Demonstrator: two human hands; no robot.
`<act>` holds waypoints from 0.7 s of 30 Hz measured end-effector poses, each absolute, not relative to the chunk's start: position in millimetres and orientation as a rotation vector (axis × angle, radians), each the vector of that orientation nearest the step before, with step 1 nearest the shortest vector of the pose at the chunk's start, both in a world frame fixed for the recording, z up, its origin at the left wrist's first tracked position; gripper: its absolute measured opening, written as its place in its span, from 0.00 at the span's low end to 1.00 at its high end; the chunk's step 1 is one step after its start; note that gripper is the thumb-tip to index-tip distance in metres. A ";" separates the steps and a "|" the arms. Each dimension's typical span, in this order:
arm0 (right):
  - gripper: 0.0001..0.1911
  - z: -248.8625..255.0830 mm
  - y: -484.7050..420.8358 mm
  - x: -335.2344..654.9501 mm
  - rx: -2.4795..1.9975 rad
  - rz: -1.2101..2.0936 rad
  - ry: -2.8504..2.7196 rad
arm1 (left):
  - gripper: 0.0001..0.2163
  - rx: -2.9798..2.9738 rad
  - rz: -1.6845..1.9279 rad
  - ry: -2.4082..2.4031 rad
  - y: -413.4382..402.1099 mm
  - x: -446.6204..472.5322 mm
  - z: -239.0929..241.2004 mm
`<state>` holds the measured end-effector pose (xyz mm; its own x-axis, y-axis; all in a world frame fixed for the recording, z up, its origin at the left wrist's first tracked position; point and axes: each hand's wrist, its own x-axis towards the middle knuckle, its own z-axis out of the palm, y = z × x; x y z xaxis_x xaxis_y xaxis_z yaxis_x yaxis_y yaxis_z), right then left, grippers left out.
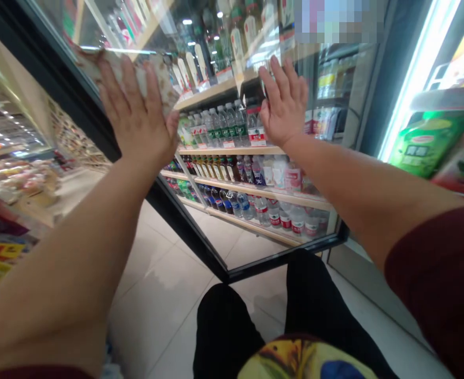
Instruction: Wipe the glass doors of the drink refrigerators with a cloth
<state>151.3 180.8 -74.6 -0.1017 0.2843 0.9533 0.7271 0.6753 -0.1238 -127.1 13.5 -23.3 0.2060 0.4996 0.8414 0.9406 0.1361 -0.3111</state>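
Observation:
A black-framed glass door (239, 252) stands swung out in front of me, with both my hands up against its pane. Under the flat, spread fingers of my left hand (137, 113) lies a pale, brown-marked cloth (158, 79), pressed to the glass at the upper left. My right hand (285, 100) rests with fingers outstretched on the glass at the upper middle, and no object shows in it. Several bottles on shelves (224, 123) appear through or in the pane; I cannot tell whether they are reflected.
On the right, a lit cooler holds a green package (423, 142) behind a bright light strip (417, 73). Packaged goods (2, 247) are stacked at the left beside the aisle. My legs (227, 331) are close to the door's lower corner, above the tiled floor (164, 300).

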 end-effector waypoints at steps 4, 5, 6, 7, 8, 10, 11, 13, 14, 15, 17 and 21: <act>0.29 -37.3 184.6 162.9 -0.823 -0.443 -1.647 | 0.37 -1.809 -0.398 -1.429 17.1 -101.6 -79.0; 0.31 -29.9 186.4 166.1 -0.829 -0.447 -1.634 | 0.36 -1.916 -0.291 -1.416 18.2 -96.6 -89.4; 0.32 -24.6 188.6 168.8 -0.835 -0.453 -1.626 | 0.35 -2.001 -0.200 -1.399 19.5 -92.7 -93.9; 0.33 -21.6 190.9 170.9 -0.845 -0.460 -1.627 | 0.33 -2.048 -0.136 -1.385 21.0 -89.6 -91.8; 0.32 -20.7 193.3 172.2 -0.855 -0.470 -1.633 | 0.32 -2.050 -0.111 -1.378 22.7 -86.9 -83.2; 0.31 -22.8 197.5 173.0 -0.854 -0.507 -1.636 | 0.33 -1.981 -0.134 -1.386 27.3 -80.0 -51.5; 0.31 -24.7 198.9 172.9 -0.848 -0.524 -1.631 | 0.34 -1.913 -0.179 -1.402 30.3 -75.1 -33.1; 0.31 -28.0 199.8 172.4 -0.842 -0.533 -1.619 | 0.36 -1.752 -0.319 -1.461 37.5 -61.3 -4.0; 0.30 -29.0 199.4 172.2 -0.837 -0.527 -1.617 | 0.36 -1.668 -0.393 -1.498 41.4 -52.9 2.8; 0.30 -29.6 198.7 172.0 -0.834 -0.518 -1.616 | 0.37 -1.611 -0.442 -1.526 45.1 -44.3 3.3; 0.30 -30.0 196.9 171.6 -0.835 -0.502 -1.609 | 0.38 -1.627 -0.433 -1.537 51.7 -29.4 -11.2; 0.31 -30.0 196.7 171.2 -0.810 -0.503 -1.588 | 0.34 -1.999 0.004 -1.327 59.6 -28.2 -42.0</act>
